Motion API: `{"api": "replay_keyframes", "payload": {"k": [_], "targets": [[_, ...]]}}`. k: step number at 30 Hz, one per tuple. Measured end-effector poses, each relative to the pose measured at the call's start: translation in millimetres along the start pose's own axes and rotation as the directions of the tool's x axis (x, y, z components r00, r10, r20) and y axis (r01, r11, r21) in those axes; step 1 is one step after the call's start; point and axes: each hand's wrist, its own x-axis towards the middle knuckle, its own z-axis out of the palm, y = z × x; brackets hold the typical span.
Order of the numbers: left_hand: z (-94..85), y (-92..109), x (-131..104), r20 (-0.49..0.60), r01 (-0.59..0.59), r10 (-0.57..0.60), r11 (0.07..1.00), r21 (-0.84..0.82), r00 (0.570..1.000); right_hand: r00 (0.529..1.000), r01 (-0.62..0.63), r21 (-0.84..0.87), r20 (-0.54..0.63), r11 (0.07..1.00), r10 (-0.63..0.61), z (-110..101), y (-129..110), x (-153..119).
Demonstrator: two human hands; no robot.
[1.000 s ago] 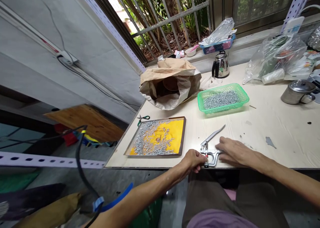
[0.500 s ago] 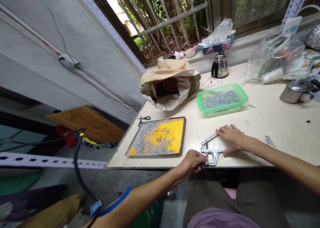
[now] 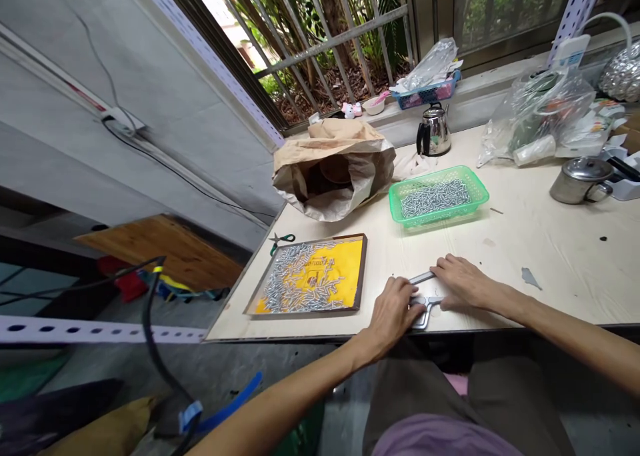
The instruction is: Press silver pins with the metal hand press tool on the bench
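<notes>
A silver hand press pliers (image 3: 423, 316) lies at the front edge of the table, its two handles spread apart and pointing right. My right hand (image 3: 463, 283) is curled around the ends of those handles. Over the pliers' head at the left end lies my left hand (image 3: 395, 309), fingers bent around it, so the jaw and spring are hidden. Left of my left hand is a shallow tray (image 3: 363, 273) with a yellow bottom, covered in many small silver metal pins (image 3: 285, 279). More such pins (image 3: 435, 198) fill a green plastic basket (image 3: 475, 206) beyond my hands.
Scissors (image 3: 283, 240) lie by the tray's far left corner. Behind stand an open brown paper bag (image 3: 330, 139) and a steel kettle (image 3: 436, 131). A lidded metal cup (image 3: 580, 179) and a plastic bag of items (image 3: 543, 116) are on the right. A grey scrap (image 3: 531, 278) lies near my right forearm.
My left hand has moved up from the lower end of the pliers' head and now covers the head. My right hand stays on the handles. The view has shifted slightly.
</notes>
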Motion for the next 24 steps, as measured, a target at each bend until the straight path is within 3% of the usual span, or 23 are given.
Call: {"api": "replay_keyframes", "payload": {"k": [5,7,13,24], "targets": [[3.1,5,36,0.193,-0.222,0.208,0.973,0.055,0.959,1.0,-0.004,0.056,-0.004,0.998,0.004,4,2,-5],[3.0,6,42,0.249,-0.26,0.231,0.961,0.092,0.941,1.0,-0.002,0.081,0.015,0.997,0.001,0,3,-8],[1.7,14,46,0.284,-0.3,0.237,0.933,0.201,0.929,0.991,-0.103,-0.008,0.082,0.995,0.103,-9,1,-17],[8.4,13,44,0.272,-0.289,0.237,0.943,0.168,0.933,0.981,-0.008,-0.058,-0.193,0.998,-0.003,26,-7,-30]]}}
